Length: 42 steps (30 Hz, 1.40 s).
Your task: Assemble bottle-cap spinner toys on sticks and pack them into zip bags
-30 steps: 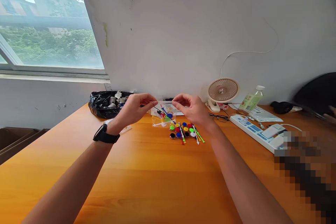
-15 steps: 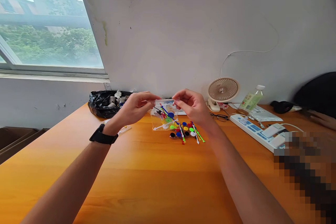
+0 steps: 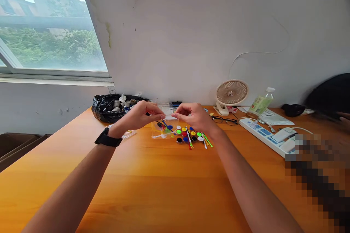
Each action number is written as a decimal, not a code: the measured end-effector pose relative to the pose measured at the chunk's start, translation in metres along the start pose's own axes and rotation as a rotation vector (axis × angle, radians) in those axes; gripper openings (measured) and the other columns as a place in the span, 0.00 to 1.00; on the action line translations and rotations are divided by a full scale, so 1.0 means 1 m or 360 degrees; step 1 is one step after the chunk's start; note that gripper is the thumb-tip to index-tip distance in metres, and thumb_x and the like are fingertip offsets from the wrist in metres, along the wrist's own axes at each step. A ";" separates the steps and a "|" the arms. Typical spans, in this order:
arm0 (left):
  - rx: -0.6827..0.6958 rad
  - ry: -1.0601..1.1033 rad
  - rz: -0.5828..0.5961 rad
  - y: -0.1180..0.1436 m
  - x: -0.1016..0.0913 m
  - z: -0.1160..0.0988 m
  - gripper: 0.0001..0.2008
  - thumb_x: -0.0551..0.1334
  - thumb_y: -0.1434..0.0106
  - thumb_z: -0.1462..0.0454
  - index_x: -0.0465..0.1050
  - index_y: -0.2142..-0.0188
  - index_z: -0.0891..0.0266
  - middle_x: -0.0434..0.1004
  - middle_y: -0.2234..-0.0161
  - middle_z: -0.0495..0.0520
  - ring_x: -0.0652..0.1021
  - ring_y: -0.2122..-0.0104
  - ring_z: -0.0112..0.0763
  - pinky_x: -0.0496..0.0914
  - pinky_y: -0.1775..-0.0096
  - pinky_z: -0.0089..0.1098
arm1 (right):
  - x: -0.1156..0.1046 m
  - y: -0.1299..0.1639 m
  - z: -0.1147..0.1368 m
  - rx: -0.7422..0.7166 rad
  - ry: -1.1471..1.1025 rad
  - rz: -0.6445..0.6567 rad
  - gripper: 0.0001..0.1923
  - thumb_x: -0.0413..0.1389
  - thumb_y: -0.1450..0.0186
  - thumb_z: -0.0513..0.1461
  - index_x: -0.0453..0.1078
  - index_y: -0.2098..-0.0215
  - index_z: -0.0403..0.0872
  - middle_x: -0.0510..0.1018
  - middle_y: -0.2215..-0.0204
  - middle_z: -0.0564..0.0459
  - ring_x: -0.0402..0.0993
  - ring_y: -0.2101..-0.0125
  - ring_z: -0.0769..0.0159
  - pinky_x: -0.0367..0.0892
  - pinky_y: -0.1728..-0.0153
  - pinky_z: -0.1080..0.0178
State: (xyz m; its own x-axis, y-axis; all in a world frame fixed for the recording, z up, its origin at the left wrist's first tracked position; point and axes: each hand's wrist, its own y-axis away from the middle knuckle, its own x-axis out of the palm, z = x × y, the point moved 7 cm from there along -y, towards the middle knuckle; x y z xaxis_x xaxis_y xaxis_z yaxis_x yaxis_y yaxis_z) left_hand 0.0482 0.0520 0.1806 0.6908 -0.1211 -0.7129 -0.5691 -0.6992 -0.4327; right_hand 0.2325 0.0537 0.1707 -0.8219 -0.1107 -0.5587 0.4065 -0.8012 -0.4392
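Between my hands is a clear plastic zip bag [image 3: 161, 133], its upper edge pinched by my left hand [image 3: 144, 113] and my right hand [image 3: 193, 115]. Both hands are closed, thumb against fingers, close together above the table. Inside the bag I see coloured plastic parts: a white arrow, blue and dark pieces. The bag's lower part hangs at or near the tabletop; whether it touches I cannot tell. Just right of it lies a group of small coloured discs [image 3: 193, 133] in several colours, with thin plastic arrows [image 3: 205, 141] on and beside them.
A black plastic bag [image 3: 102, 109] holding odds and ends stands at the back left. Towards the right are a fan [image 3: 232, 93], glasses [image 3: 224, 120], a bottle [image 3: 261, 105] and a white power strip [image 3: 264, 136]. Part of another person's hand shows at the far right edge.
Both hands have come down a little and closer together, with the bag lowered between them. The loose discs and arrows on the table stay put.
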 end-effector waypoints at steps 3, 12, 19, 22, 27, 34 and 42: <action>-0.0044 -0.0094 0.0089 0.001 -0.001 0.015 0.14 0.65 0.32 0.52 0.86 0.61 0.57 0.84 0.67 0.55 0.78 0.69 0.33 0.68 0.69 0.29 | 0.002 -0.002 -0.014 0.0017 0.0062 0.0036 0.17 0.61 0.34 0.50 0.75 0.70 0.45 0.71 0.77 0.57 0.62 0.76 0.71 0.56 0.75 0.66; -0.0262 -0.1260 -0.0480 0.027 -0.040 0.078 0.18 0.55 0.28 0.59 0.85 0.61 0.58 0.81 0.63 0.59 0.77 0.60 0.43 0.67 0.59 0.37 | -0.001 0.010 -0.078 0.0494 0.0749 0.0462 0.09 0.57 0.33 0.40 0.78 0.64 0.45 0.81 0.69 0.52 0.74 0.70 0.68 0.61 0.71 0.67; -0.0810 -0.1128 0.0360 0.048 -0.008 0.149 0.09 0.64 0.47 0.67 0.82 0.69 0.56 0.82 0.65 0.55 0.79 0.66 0.39 0.64 0.68 0.31 | 0.018 0.028 -0.113 0.0872 0.0994 0.0826 0.05 0.66 0.43 0.39 0.80 0.73 0.44 0.83 0.73 0.48 0.76 0.74 0.64 0.61 0.74 0.65; -0.0906 -0.1055 0.0513 0.055 -0.006 0.159 0.08 0.66 0.53 0.68 0.81 0.72 0.55 0.82 0.69 0.52 0.78 0.70 0.36 0.63 0.71 0.28 | 0.021 0.029 -0.113 0.0937 0.1076 0.0836 0.04 0.66 0.42 0.38 0.81 0.71 0.44 0.84 0.70 0.44 0.78 0.72 0.62 0.61 0.74 0.65; -0.0854 -0.0894 0.0752 0.048 -0.002 0.144 0.08 0.70 0.56 0.65 0.83 0.72 0.56 0.81 0.73 0.51 0.78 0.74 0.35 0.65 0.72 0.29 | 0.026 0.028 -0.114 0.0993 0.1145 0.0848 0.06 0.66 0.44 0.38 0.81 0.69 0.43 0.84 0.68 0.41 0.79 0.70 0.58 0.62 0.74 0.64; -0.0099 -0.0420 0.0370 0.006 0.074 0.035 0.14 0.62 0.33 0.56 0.81 0.53 0.58 0.83 0.61 0.56 0.81 0.64 0.37 0.71 0.62 0.32 | 0.030 0.029 -0.115 0.1070 0.1160 0.0796 0.10 0.65 0.42 0.41 0.81 0.66 0.43 0.84 0.67 0.41 0.80 0.68 0.57 0.61 0.76 0.64; 0.0096 -0.0466 0.0143 0.017 0.155 0.015 0.16 0.62 0.28 0.56 0.77 0.44 0.54 0.80 0.51 0.59 0.80 0.53 0.46 0.73 0.52 0.41 | 0.031 0.029 -0.119 0.1115 0.1171 0.0700 0.10 0.66 0.45 0.39 0.81 0.64 0.43 0.84 0.68 0.40 0.81 0.66 0.55 0.62 0.75 0.64</action>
State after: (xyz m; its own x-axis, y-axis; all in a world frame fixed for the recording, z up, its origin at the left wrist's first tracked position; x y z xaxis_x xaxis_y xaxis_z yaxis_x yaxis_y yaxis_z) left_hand 0.1390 0.0316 0.0541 0.4835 0.0337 -0.8747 -0.6535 -0.6509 -0.3863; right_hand 0.2665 0.0967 0.0567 -0.1288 -0.2773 -0.9521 0.0979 -0.9590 0.2660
